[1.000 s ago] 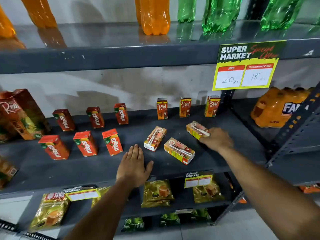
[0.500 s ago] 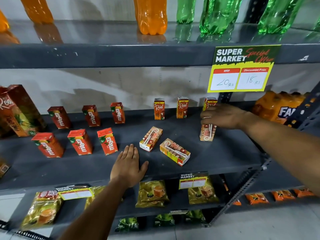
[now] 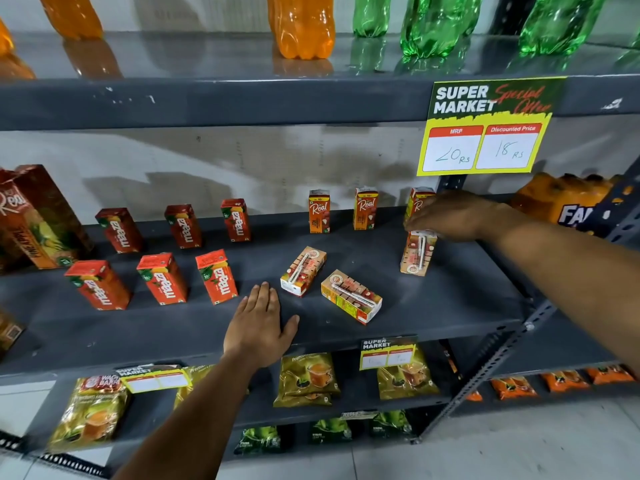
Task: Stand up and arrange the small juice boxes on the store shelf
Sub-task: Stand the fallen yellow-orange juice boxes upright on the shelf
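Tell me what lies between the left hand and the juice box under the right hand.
In the head view: two juice boxes lying flat, between left hand and upright juice box under right hand.

Left hand (image 3: 258, 323) flat, palm down, fingers together, right hand (image 3: 450, 216) reaching forward, fingertips pinching downward

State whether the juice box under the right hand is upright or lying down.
Upright: the juice box stands on its end on the shelf, straw side facing out, right hand on its top.

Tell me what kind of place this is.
Most likely a small supermarket or grocery shop. A yellow "Super Market" price tag hangs from the grey metal shelf, with Maaza juice boxes and soda bottles lined up for sale.
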